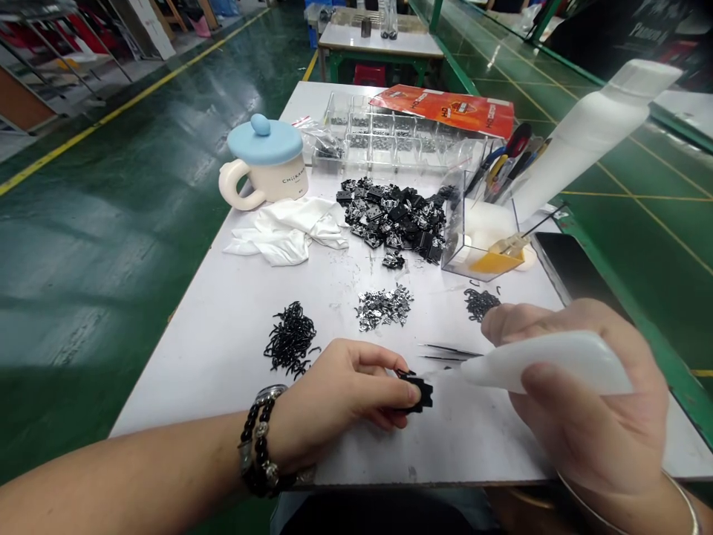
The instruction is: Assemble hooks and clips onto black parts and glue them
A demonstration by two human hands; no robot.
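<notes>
My left hand pinches a small black plastic part between thumb and fingers, just above the front of the white table. Wrapped in my right hand is a white squeeze bottle, tilted so its thin nozzle points left at the black part. Whether the nozzle tip touches the part I cannot tell. Tweezers lie on the table behind the nozzle. Small black curved pieces form a pile left of centre, small silver pieces another in the middle, and more black bits lie near my right hand.
A large heap of black and metal parts sits farther back, beside a white cloth and a lidded mug. To the right stand a clear tool box and a tall white bottle. Behind is a compartment tray.
</notes>
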